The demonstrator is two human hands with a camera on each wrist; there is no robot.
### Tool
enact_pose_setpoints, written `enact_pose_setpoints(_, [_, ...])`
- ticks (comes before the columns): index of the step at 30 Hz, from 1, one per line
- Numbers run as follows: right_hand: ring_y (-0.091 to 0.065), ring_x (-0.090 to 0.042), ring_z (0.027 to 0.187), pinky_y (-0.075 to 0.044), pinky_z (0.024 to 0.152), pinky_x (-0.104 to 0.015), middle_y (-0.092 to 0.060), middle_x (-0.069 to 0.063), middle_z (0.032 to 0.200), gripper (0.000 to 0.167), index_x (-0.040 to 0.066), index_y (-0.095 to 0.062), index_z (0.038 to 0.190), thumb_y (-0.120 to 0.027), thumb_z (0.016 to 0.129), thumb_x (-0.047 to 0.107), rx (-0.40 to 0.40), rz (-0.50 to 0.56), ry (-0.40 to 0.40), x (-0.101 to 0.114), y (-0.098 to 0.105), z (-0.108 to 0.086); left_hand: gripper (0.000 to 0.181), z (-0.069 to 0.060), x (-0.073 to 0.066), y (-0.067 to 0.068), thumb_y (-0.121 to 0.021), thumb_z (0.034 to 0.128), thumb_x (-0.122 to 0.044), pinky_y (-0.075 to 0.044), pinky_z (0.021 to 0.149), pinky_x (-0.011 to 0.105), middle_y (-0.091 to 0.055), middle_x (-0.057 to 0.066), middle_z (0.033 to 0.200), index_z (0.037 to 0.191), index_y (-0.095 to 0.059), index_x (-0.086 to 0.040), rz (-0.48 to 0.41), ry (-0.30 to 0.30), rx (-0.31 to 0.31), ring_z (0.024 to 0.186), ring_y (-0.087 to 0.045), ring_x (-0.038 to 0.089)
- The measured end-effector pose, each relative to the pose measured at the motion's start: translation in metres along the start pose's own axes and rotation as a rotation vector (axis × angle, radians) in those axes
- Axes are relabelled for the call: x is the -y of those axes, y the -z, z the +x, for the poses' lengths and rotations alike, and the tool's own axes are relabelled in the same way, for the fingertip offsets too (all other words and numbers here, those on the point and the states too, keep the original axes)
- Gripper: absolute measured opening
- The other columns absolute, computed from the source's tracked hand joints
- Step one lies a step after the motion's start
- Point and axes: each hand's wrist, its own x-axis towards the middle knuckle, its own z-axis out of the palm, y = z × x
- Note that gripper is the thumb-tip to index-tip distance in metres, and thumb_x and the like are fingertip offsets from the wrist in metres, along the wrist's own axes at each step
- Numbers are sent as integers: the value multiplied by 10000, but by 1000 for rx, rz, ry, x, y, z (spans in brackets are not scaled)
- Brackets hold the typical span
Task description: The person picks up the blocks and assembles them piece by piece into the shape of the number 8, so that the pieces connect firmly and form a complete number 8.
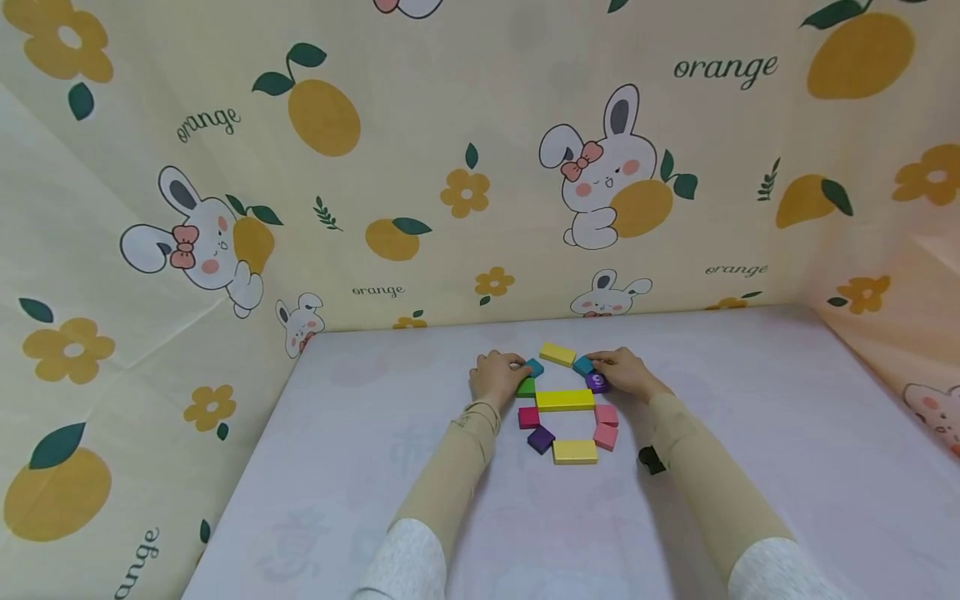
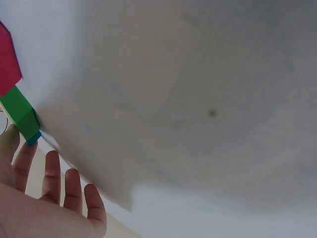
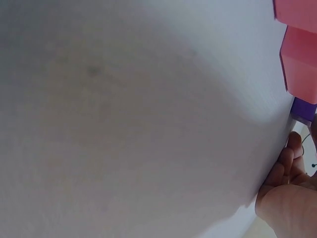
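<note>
Colored blocks lie in a closed figure on the white table. At its upper left my left hand (image 1: 497,377) pinches a blue block (image 1: 534,368) between thumb and index finger, the other fingers spread loosely. A green block (image 1: 526,387) sits just below it. On the upper right, my right hand (image 1: 628,372) holds a second blue block (image 1: 583,365) at its fingertips, its other fingers curled. Directly beneath is a purple block (image 1: 597,382) with a pale mark on top. Between the two blue blocks, slightly farther away, lies a yellow block (image 1: 558,354).
A long yellow block (image 1: 565,401) crosses the figure's middle. Lower down are a red block (image 1: 528,417), a dark purple block (image 1: 541,439), a yellow block (image 1: 575,452) and two pink blocks (image 1: 606,437). A black piece (image 1: 652,460) lies near the right forearm. Printed cloth walls surround the table.
</note>
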Motion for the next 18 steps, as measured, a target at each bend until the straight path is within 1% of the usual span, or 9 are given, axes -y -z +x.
enact_pose_setpoints(9, [-405, -365, 1055, -368, 904, -518, -420, -298, 1271, 412, 74, -465, 1360, -377, 994, 243, 0, -25, 12, 1, 0, -1, 297, 0, 0, 0, -587, 879, -448, -388, 881, 422, -610, 60, 1111, 1106, -695, -289, 9, -2, 9, 1055, -499, 253])
enact_pose_setpoints(14, [-396, -351, 1036, -366, 887, -493, -417, -286, 1259, 415, 80, -455, 1369, -366, 996, 241, 1, -21, -5, 2, 0, -2, 328, 0, 1, -1, -586, 878, -449, -390, 893, 424, -613, 60, 1112, 1138, -679, -272, 4, -3, 7, 1064, -506, 256])
enact_pose_setpoints(18, [-395, -344, 1033, -364, 882, -476, -425, -275, 1247, 414, 87, -454, 1371, -366, 996, 239, 1, -7, -16, 2, 0, -1, 317, 1, 2, -1, -591, 879, -436, -389, 892, 433, -612, 63, 1102, 1101, -699, -236, -11, -5, 4, 1056, -507, 260])
